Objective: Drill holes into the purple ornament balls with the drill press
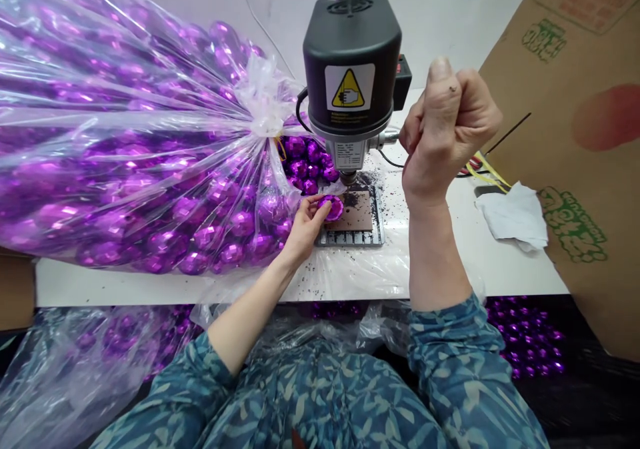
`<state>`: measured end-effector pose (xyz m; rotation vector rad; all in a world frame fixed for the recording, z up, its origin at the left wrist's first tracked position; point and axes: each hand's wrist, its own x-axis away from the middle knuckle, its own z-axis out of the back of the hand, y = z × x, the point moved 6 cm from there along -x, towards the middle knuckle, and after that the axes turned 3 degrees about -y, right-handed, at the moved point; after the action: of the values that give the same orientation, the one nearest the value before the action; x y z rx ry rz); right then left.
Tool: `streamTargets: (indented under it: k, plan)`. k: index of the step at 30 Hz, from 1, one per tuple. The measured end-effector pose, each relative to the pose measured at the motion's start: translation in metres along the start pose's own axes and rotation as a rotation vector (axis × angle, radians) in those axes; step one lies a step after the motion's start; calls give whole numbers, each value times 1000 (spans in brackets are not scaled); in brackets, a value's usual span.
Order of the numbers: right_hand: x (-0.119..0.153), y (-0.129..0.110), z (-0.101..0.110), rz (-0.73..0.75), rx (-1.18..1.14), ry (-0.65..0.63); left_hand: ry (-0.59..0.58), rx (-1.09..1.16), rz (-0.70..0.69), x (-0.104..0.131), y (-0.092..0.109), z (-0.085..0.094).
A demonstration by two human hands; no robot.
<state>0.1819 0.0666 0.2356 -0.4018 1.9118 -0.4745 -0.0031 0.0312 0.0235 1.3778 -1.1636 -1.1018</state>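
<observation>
A pale wall [440,2] rises behind the white surface [525,279], with a carton [555,89] leaning in at the right and a cloth [515,216] near it. A clear bag [125,196] of shiny purple balls fills the left side.

The drill [353,62] stands between the hands, over a board [359,217] strewn with dark chips. The left hand [303,229] has thumb and fingers together on one purple ball [331,208], which sits at the tips, ahead and to the right of the palm. That ball is round, with no clear long axis. It lies on the near left side of the chuck [349,178], just short of it; whether it touches the board, I cannot tell. The left hand is plainly the nearer one.

The right hand [443,129] is up beside the drill, closed in a fist at the lever [391,136].
</observation>
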Motion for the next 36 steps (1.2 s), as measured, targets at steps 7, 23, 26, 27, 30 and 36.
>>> streamTargets:
  k: [7,23,26,27,30,36]
  plan:
    - [1,-4,1,29,101,2,176,-69,-40,-24,-23,5]
    - [3,-7,2,86,39,1,-93,-302,-257,-23,-14,-27]
    - [3,-7,3,82,3,-5,-81,-304,-305,-21,-19,-28]
    - [3,-7,3,76,4,-10,-77,-297,-317,-21,-21,-28]
    - [8,-7,6,43,42,-11,-78,-287,-330,-22,-26,-28]
    - [23,-3,16,12,64,10,-85,-310,-335,-21,-22,-27]
